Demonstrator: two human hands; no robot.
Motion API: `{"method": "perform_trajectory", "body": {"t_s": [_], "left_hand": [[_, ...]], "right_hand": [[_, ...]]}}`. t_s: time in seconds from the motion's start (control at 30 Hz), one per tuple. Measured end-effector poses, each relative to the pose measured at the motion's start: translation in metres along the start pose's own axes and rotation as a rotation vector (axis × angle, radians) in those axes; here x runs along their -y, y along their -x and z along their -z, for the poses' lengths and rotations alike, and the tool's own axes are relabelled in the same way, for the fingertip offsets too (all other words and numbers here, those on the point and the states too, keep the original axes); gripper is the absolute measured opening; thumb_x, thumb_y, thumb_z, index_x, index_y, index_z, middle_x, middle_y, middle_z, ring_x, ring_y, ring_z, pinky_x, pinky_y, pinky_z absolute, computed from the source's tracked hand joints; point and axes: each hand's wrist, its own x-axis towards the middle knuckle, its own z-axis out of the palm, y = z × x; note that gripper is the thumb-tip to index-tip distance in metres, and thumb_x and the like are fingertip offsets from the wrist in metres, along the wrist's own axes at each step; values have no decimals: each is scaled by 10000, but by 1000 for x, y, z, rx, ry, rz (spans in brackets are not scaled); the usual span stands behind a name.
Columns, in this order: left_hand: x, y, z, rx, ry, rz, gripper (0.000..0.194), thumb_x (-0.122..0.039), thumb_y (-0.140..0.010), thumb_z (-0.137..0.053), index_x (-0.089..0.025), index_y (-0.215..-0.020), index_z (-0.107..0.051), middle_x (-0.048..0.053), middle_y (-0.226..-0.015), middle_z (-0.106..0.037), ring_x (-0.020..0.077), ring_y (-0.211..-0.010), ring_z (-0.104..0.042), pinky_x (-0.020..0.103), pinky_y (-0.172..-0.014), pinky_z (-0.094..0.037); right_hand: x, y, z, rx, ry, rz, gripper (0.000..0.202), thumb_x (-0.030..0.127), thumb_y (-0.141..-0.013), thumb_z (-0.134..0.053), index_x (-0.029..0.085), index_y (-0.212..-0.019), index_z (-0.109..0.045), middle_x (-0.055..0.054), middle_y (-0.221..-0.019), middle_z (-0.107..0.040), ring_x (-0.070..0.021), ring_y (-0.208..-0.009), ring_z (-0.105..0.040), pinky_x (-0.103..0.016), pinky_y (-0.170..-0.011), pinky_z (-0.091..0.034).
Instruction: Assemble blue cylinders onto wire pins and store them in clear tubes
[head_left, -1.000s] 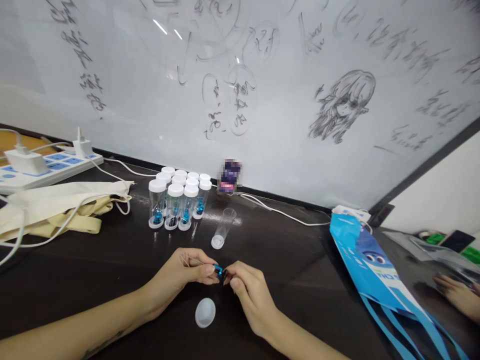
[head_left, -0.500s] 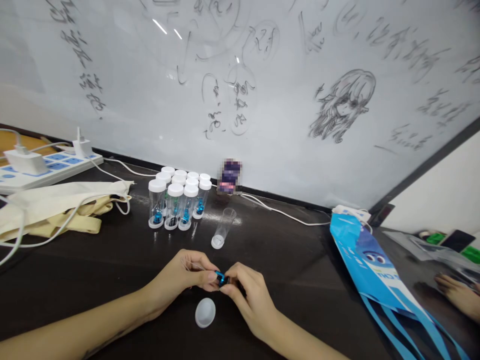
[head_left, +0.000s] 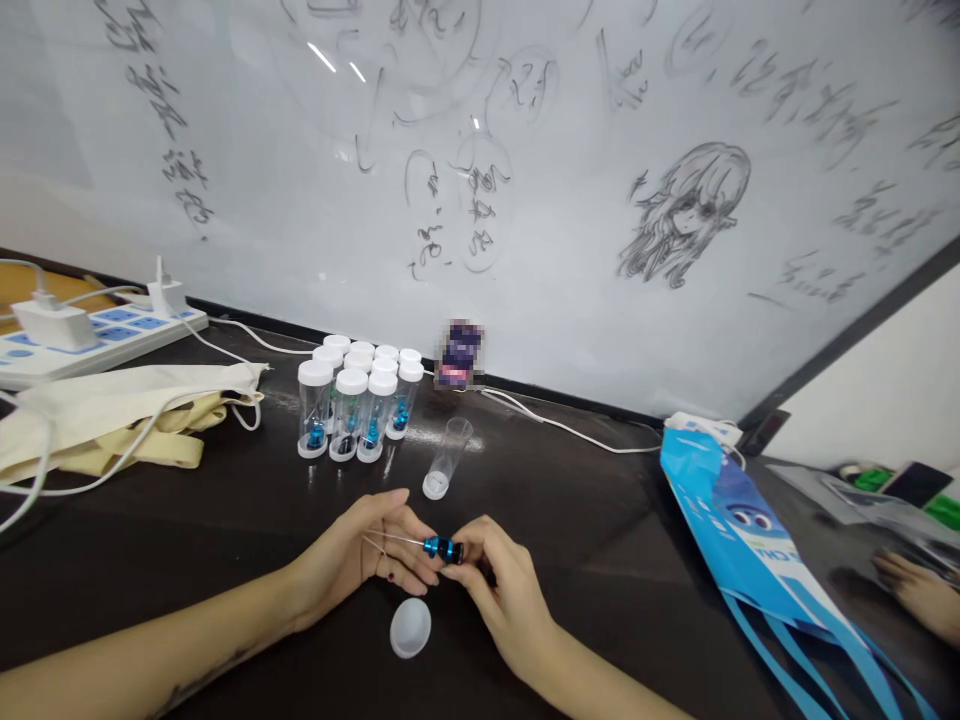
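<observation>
A small blue-and-black cylindrical piece [head_left: 442, 549] with a pale thin string or wire is pinched at its black end by my right hand [head_left: 499, 585]. The thin line runs left from the piece to my left hand [head_left: 382, 550], which lies open with its palm turned up and fingers apart. A tiny dark red bead shows by those fingers. Whether the line is looped on a finger, I cannot tell. Below the hands, a white round cap [head_left: 410, 628] rests on the table, its hollow side up. Beyond them a clear tube [head_left: 448, 455] with a white base stands uncapped.
Several white-capped clear tubes [head_left: 351, 415] holding blue pieces stand behind. Left are a cream cloth bag [head_left: 127, 400] and a power strip [head_left: 112, 335]; right, a blue bag [head_left: 739, 520] and another person's hand [head_left: 919, 590]. A whiteboard [head_left: 540, 220] rises at the back.
My left hand has let go of the blue-and-black piece and opened its fingers. The piece now points left from my right hand, with its thin line showing. The tube and cap stayed put.
</observation>
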Motion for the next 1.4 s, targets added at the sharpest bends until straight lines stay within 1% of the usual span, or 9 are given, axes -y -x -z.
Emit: {"method": "perform_trajectory", "body": {"t_s": [0.1, 0.27, 0.33, 0.53, 0.73, 1.1, 1.17, 1.3, 1.4], "left_hand": [[-4, -1, 3, 20, 4, 64, 595, -531, -942, -391, -70, -814, -745, 199, -828, -772, 284, -762, -736, 374, -678, -583], [-8, -1, 3, 70, -148, 99, 215, -297, -831, -690, -89, -833, -744, 150, -836, -781, 230, -752, -736, 310, -662, -590], [-8, -2, 4, 79, -187, 126, 147, -240, -781, -746, -98, -822, -744, 137, -829, -786, 209, -729, -739, 292, -659, -592], [-4, -6, 8, 61, -234, 158, 144, -228, -728, -793, -102, -784, -754, 110, -755, -791, 146, -600, -723, 225, -602, -583], [0, -7, 7, -1, -217, 145, 179, -207, -660, -843, -119, -785, -750, 89, -728, -796, 144, -575, -722, 222, -592, -578], [-2, -5, 2, -13, -226, 94, 168, -233, -707, -817, -117, -814, -757, 95, -758, -799, 129, -609, -730, 144, -535, -501], [-1, -5, 2, -8, -194, 75, 177, -240, -715, -810, -110, -823, -756, 104, -778, -798, 132, -621, -729, 165, -575, -526], [-2, -6, 2, -28, -134, 43, 183, -236, -709, -816, -104, -821, -759, 104, -774, -796, 128, -610, -719, 190, -621, -554], [-1, -6, 3, -27, -134, 37, 171, -228, -716, -811, -106, -825, -762, 103, -774, -797, 126, -612, -720, 182, -618, -554]], "right_hand": [[0, -1, 0, 5, -7, 15, 47, 223, -943, -585, 207, -910, -555, 6, -828, -574, -136, -696, -532, -247, -646, -393], [-1, -1, 1, 15, 0, 5, 71, 253, -943, -593, 196, -903, -580, 7, -795, -569, -138, -688, -538, -249, -646, -397], [-1, -1, 1, 25, 5, 4, 97, 272, -947, -589, 190, -895, -593, 5, -783, -570, -139, -684, -540, -252, -649, -399], [2, -1, 1, 72, 26, 12, 184, 351, -926, -617, 178, -861, -609, 9, -741, -570, -133, -646, -533, -246, -627, -392], [1, -1, 1, 91, 53, -18, 248, 391, -931, -599, 181, -802, -575, 25, -700, -546, -125, -619, -508, -242, -621, -370], [1, -3, 2, 131, 72, -50, 372, 414, -1000, -440, 187, -722, -538, 14, -678, -561, -133, -625, -528, -246, -624, -377], [1, -3, 3, 100, 48, -32, 375, 445, -1009, -390, 189, -804, -572, 2, -708, -575, -143, -645, -541, -252, -634, -398], [0, -1, 4, 22, -39, 11, 406, 496, -1015, -314, 201, -1124, -572, -38, -836, -611, -166, -715, -573, -264, -653, -444], [0, 0, 4, 16, -57, 36, 414, 486, -1022, -296, 212, -1088, -598, -42, -837, -621, -171, -724, -578, -268, -658, -445]]}}
